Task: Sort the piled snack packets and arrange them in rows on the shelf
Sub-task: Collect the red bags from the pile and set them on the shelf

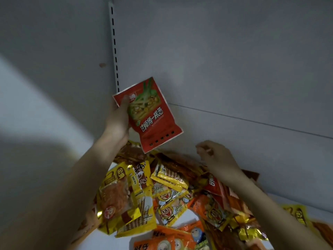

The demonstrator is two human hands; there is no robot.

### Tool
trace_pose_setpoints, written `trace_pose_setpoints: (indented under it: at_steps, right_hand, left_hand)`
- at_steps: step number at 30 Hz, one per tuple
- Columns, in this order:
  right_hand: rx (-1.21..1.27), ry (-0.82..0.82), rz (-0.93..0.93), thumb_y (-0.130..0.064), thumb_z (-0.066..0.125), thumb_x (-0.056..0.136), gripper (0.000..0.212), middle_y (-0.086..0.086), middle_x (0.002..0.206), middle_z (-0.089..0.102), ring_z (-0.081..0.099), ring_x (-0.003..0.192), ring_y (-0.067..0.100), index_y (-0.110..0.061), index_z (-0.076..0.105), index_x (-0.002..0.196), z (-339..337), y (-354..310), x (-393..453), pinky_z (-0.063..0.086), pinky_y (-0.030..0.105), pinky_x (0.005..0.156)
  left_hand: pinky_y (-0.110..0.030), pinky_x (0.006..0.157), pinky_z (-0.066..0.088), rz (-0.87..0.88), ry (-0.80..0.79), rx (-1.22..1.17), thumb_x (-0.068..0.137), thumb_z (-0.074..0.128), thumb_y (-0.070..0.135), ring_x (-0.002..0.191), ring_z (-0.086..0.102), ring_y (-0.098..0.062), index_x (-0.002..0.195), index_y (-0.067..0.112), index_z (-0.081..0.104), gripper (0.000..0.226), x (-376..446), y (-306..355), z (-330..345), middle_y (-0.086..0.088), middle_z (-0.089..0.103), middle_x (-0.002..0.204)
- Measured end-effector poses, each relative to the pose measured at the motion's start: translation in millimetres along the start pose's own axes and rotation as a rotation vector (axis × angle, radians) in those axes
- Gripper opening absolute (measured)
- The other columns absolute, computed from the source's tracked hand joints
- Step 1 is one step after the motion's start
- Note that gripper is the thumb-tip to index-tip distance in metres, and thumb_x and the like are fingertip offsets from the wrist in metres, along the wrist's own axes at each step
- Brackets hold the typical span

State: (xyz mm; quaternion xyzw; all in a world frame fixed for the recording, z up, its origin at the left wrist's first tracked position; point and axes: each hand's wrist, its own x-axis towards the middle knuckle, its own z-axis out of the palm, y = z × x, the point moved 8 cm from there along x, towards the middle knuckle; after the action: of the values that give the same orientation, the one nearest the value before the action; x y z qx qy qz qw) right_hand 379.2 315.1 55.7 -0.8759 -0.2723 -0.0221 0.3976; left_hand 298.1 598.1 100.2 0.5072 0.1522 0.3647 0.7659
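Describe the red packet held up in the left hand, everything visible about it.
The red packet is a flat, glossy pouch, apparently plastic film, with white edges. Its front shows a green-bordered picture of yellowish food pieces, white Chinese lettering running along it and a row of small dark marks near the lower seal. It looks sealed. The left hand holds it by its left edge, thumb across the upper corner. It is tilted, raised above the pile of snack packets, in front of the grey back panel.

2 bare forearms, no sleeves, left hand [118, 121], right hand [217, 157], no gloves
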Motion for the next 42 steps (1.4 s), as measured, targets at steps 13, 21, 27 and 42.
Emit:
trace_pose_setpoints:
  at_steps: [13, 21, 27, 42]
  right_hand:
    - [0.424, -0.085, 0.093, -0.008, 0.056, 0.095, 0.019, 0.004, 0.096, 0.076, 0.073, 0.086, 0.020, -0.014, 0.068, 0.108, -21, -45, -35, 0.059, 0.031, 0.074]
    - [-0.387, -0.302, 0.002, -0.032, 0.068, 0.090, 0.060, -0.004, 0.145, 0.051, 0.048, 0.132, 0.020, -0.030, 0.042, 0.144, 13, 45, -70, 0.043, 0.034, 0.105]
    - [-0.574, -0.239, 0.008, -0.042, 0.073, 0.079, 0.047, -0.006, 0.119, 0.068, 0.064, 0.108, 0.021, -0.032, 0.061, 0.124, 9, 39, -70, 0.051, 0.032, 0.083]
    - [-0.692, -0.042, -0.108, -0.023, 0.066, 0.081, 0.021, 0.001, 0.079, 0.056, 0.058, 0.082, 0.023, -0.020, 0.056, 0.064, -11, -9, -64, 0.042, 0.030, 0.058]
  left_hand:
    - [-0.035, 0.070, 0.061, 0.012, -0.300, 0.045, 0.079, 0.081, 0.011, 0.107, 0.069, -0.012, 0.131, 0.026, 0.041, 0.068, -129, -19, 63, 0.003, 0.067, 0.121]
    - [-0.029, 0.082, 0.057, 0.060, -0.386, 0.349, 0.081, 0.082, 0.008, 0.110, 0.064, -0.013, 0.131, 0.016, 0.038, 0.067, -125, -70, 96, 0.000, 0.062, 0.118]
    - [-0.041, 0.092, 0.056, -0.107, -0.485, 0.583, 0.081, 0.076, 0.004, 0.110, 0.064, -0.022, 0.129, 0.011, 0.035, 0.064, -94, -108, 80, -0.006, 0.062, 0.115]
    - [-0.035, 0.079, 0.052, -0.279, -0.531, 0.692, 0.087, 0.070, 0.004, 0.109, 0.060, -0.023, 0.128, 0.024, 0.034, 0.058, -100, -95, 36, -0.003, 0.060, 0.116]
